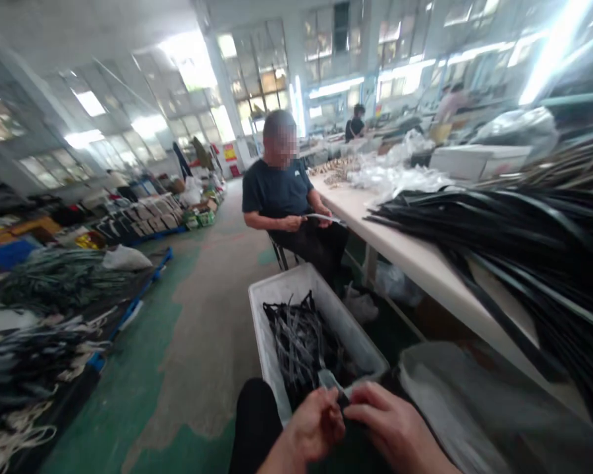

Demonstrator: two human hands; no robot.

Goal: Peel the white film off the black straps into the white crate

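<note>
Patchy green-and-grey floor (207, 329) runs underfoot. Nearest me, the person's left hand (316, 421) pinches a pale strip (329, 380) over the near end of a white bin (286, 283) of tangled straps (296, 342); the right hand (395, 418) bends its fingers just beside it, gripping or not I can't tell. Beyond sits a co-worker (279, 191), windows (261, 59) behind.
</note>
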